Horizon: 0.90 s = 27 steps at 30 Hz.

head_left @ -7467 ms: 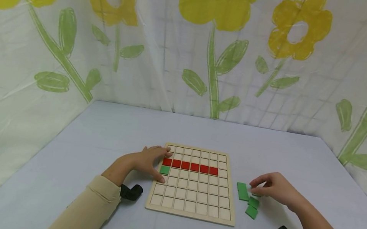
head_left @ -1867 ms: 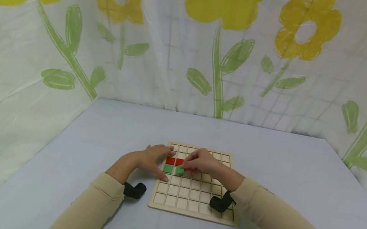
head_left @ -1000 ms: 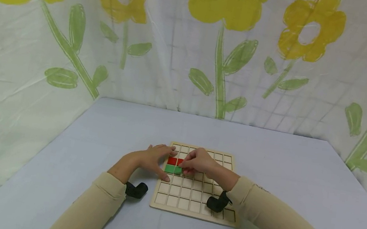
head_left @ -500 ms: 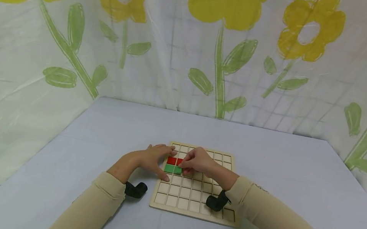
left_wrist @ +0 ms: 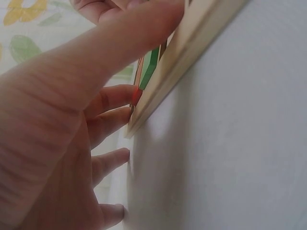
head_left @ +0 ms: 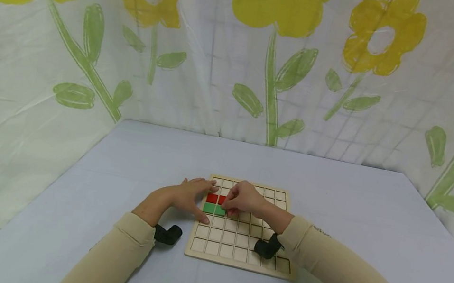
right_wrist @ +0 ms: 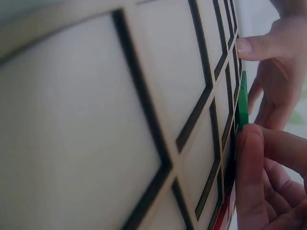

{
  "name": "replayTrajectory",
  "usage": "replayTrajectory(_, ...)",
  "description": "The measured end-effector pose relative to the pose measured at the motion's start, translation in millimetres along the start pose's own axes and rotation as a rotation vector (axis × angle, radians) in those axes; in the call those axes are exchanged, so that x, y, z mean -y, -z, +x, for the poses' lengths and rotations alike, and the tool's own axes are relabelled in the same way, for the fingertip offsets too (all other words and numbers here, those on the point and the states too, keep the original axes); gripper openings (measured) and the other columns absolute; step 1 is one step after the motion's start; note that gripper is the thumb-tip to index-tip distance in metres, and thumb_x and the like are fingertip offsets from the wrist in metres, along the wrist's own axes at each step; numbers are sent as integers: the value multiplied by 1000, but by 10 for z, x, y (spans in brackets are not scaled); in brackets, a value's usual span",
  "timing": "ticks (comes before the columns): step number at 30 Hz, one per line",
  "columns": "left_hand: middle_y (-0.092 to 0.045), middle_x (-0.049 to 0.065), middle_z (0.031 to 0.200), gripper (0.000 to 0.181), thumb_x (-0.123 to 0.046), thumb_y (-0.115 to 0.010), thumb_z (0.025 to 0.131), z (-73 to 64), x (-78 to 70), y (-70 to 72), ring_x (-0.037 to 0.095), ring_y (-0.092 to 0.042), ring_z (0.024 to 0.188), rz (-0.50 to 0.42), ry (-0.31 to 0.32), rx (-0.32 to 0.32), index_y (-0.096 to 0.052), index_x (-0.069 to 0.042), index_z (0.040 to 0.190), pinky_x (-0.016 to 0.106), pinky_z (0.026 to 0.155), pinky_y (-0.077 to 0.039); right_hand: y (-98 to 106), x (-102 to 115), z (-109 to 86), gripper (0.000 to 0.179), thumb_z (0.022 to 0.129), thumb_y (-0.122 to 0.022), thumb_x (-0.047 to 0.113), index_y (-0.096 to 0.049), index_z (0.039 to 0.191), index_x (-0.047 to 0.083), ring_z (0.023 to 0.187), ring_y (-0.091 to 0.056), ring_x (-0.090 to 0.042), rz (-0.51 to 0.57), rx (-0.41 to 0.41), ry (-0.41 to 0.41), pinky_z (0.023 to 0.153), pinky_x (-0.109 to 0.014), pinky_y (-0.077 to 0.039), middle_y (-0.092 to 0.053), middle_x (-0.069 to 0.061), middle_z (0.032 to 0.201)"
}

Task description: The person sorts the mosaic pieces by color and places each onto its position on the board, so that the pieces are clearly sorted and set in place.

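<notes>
A light wooden grid board lies on the table. Spread at its left edge, my left hand rests thumb and fingertips on the frame and the cells beside it. My right hand reaches over the board and pinches a green square tile at its right end, in the second cell of its row. Left of that tile sits another green tile. Red tiles fill the row just above, partly hidden by the right hand. In the right wrist view, the thumb and forefinger meet at the green tile's edge.
Black wrist cameras sit at both cuffs, the right one over the board's lower cells. The right sleeve covers the table area right of the board. A flower-printed curtain hangs behind the pale table.
My right hand has moved from the loose green tiles right of the board to its left side. A second green tile, tilted earlier, now lies flat beside the first. My left hand stays put.
</notes>
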<state>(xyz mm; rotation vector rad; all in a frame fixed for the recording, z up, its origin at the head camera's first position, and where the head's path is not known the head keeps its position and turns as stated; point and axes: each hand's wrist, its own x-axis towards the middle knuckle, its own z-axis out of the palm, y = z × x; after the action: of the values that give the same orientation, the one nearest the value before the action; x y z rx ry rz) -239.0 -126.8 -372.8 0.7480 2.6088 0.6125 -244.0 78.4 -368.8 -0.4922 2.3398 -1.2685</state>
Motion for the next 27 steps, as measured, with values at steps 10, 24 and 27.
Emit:
replayTrajectory(10, -22, 6, 155, 85, -43, -78, 71, 2, 2, -5, 29, -12, 144, -8, 12, 0, -40, -15, 141, 63, 112, -2, -18, 21, -24, 5, 79, -68, -4, -65, 75, -5, 52, -64, -11, 4, -29, 1, 57, -28, -57, -67, -9, 65)
replayTrajectory(24, -23, 4, 155, 86, -46, -78, 70, -1, -8, -13, 29, -12, 145, 12, 17, -8, -39, -17, 141, 61, 113, -3, 130, -42, -152, 7, 79, -69, 3, -66, 80, -4, 59, -67, -15, 12, -52, 12, 61, -31, -58, -69, -12, 72)
replayTrajectory(27, -23, 3, 155, 86, -45, -79, 70, 4, -6, -17, 29, -13, 144, 14, 19, -14, -40, -17, 141, 61, 113, -3, 187, -90, -195, 9, 79, -70, 4, -66, 82, -4, 61, -67, -16, 26, -52, 2, 62, -31, -58, -69, -14, 74)
